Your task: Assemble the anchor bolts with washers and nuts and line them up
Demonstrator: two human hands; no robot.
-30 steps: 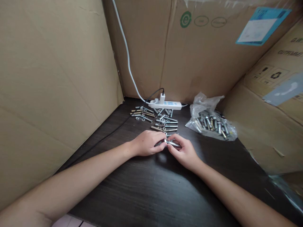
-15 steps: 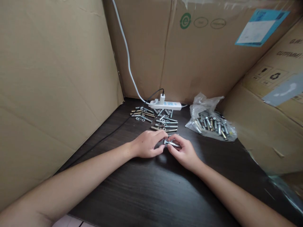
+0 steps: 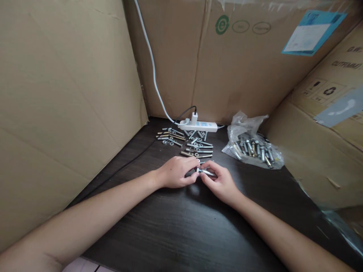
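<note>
Cardboard cartons [image 3: 170, 68] wall in your dark table [image 3: 181, 234] at nine, twelve and three o'clock, taking your hands as the clock's centre. Your right hand [image 3: 219, 180] pinches a metal bolt [image 3: 209, 173] low over the table, lying nearly level, with its hex end [image 3: 197, 170] toward nine o'clock. Your left hand [image 3: 181, 173] is narrowed around that end; the thumb seems to meet it, but you cannot tell whether the fingers behind press too. What look like small rings sit just behind the hex end; if your right grip slackened, the bolt might tip and drop among the loose bolts [image 3: 204, 152] and washers [image 3: 196, 154] at twelve o'clock, where a stray ring would be hard to pick out. Another cluster lies toward eleven. Near it, a black cable [image 3: 124, 165] runs past your left forearm to the adapter [image 3: 194, 119] in the power strip [image 3: 202, 127] at twelve; catching it with your arm could drag the nearest pieces. At two o'clock, a clear plastic bag [image 3: 238, 128] slumps on the table, holding many more bolts [image 3: 257, 148] in a jumble.
</note>
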